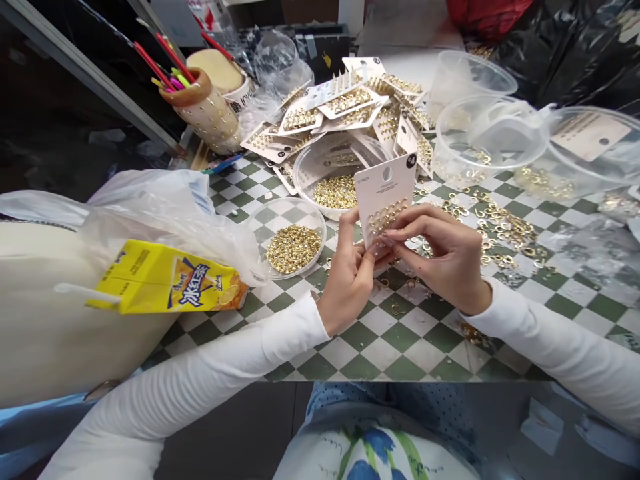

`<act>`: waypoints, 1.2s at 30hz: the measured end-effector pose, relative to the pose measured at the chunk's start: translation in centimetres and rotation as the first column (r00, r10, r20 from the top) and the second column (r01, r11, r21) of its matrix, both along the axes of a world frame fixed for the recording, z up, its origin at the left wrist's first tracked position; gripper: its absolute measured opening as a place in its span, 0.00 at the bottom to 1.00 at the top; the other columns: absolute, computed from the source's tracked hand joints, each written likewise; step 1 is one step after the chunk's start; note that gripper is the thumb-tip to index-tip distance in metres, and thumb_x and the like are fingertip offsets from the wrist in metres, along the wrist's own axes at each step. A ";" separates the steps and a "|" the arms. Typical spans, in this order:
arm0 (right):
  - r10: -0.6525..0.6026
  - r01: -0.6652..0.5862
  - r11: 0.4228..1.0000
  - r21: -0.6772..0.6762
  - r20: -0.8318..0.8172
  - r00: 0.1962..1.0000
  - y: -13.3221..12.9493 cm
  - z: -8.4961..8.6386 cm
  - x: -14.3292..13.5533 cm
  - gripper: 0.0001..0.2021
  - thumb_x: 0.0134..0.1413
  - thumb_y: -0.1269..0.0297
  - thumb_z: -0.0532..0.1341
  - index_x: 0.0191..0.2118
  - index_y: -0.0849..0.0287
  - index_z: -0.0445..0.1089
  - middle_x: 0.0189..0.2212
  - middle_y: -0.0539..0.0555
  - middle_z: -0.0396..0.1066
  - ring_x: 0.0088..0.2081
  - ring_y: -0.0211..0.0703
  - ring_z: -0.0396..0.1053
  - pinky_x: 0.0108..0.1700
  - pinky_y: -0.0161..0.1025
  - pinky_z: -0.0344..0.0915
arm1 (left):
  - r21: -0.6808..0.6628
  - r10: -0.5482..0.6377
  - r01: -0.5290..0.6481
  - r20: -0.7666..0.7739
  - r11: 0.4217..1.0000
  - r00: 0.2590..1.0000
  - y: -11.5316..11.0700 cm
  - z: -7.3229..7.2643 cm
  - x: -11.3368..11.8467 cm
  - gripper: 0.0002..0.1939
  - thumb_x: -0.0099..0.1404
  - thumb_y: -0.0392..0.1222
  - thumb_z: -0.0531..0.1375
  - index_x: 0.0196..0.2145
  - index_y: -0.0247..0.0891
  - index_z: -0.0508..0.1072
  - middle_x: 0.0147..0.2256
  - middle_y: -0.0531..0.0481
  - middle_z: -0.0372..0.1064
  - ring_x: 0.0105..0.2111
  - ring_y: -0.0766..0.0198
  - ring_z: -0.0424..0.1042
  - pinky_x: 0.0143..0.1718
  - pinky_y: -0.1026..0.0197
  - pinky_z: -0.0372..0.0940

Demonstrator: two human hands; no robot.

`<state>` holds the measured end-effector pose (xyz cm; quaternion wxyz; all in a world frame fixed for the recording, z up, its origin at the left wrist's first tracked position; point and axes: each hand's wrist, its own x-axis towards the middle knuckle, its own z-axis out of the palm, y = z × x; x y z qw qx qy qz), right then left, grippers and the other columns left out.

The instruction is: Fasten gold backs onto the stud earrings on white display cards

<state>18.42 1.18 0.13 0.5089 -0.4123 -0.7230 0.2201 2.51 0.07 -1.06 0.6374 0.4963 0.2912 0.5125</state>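
Note:
My left hand (349, 280) grips a white earring card (373, 190) by its lower left edge, holding it upright over the table. Rows of small gold earrings sit on the card's lower half. At the card's lower right, my right hand (440, 257) has its thumb and index finger pinched together; what is between them is too small to make out. Just behind the card stands a clear tub (305, 175) with small gold pieces inside. A shallow clear lid (250, 233) holding more gold pieces (293, 249) lies left of my left hand.
Filled earring cards (350, 100) are heaped at the back. Loose gold hoops (505, 223) lie scattered on the checkered table (385, 353), right. Clear containers (493, 130) stand behind them. A yellow drink carton (170, 279) and plastic bag lie left, near a pen holder (213, 117).

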 end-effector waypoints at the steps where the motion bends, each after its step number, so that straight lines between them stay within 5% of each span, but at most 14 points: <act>1: -0.009 0.009 1.000 0.000 0.014 1.000 0.0 0.0 0.0 0.04 0.60 0.70 0.67 0.35 0.52 0.76 0.39 0.54 0.76 0.42 0.47 0.77 0.44 0.47 0.77 | 0.003 -0.003 0.003 0.002 1.000 1.000 0.0 0.0 0.0 0.24 0.74 0.37 0.56 0.62 0.50 0.51 0.58 0.44 0.71 0.59 0.52 0.75 0.55 0.44 0.78; 18: 0.082 -0.078 0.996 -0.040 0.092 0.992 0.3 1.5 1.0 0.11 0.62 0.72 0.66 0.45 0.48 0.81 0.42 0.53 0.79 0.43 0.46 0.78 0.45 0.47 0.78 | -0.115 -0.004 0.012 0.066 0.993 0.998 0.4 -0.2 -0.3 0.23 0.74 0.42 0.58 0.60 0.52 0.52 0.55 0.45 0.76 0.51 0.52 0.81 0.51 0.42 0.80; 24: -0.036 0.036 0.999 -0.020 0.020 0.999 0.6 1.9 1.7 0.10 0.62 0.72 0.67 0.45 0.49 0.79 0.41 0.52 0.79 0.44 0.46 0.78 0.48 0.49 0.78 | -0.175 0.005 0.009 0.079 0.985 0.997 0.3 0.6 -0.4 0.20 0.75 0.40 0.57 0.59 0.48 0.53 0.50 0.45 0.80 0.47 0.53 0.83 0.58 0.39 0.75; 32: -0.186 0.182 0.974 0.139 0.022 0.982 0.8 2.4 1.9 0.14 0.64 0.71 0.65 0.52 0.47 0.74 0.42 0.49 0.77 0.38 0.40 0.76 0.38 0.41 0.75 | -0.218 0.043 -0.034 0.036 0.975 0.998 0.1 1.4 -0.4 0.24 0.74 0.42 0.59 0.62 0.45 0.53 0.50 0.40 0.79 0.50 0.49 0.82 0.57 0.42 0.76; 36: -0.113 0.035 0.969 0.243 0.316 0.942 0.9 2.7 2.5 0.10 0.67 0.70 0.63 0.51 0.49 0.73 0.30 0.45 0.74 0.24 0.33 0.67 0.29 0.36 0.66 | -0.205 0.049 -0.043 0.027 0.978 0.998 0.1 1.4 -0.4 0.24 0.74 0.41 0.59 0.62 0.45 0.53 0.51 0.40 0.79 0.49 0.50 0.82 0.58 0.41 0.75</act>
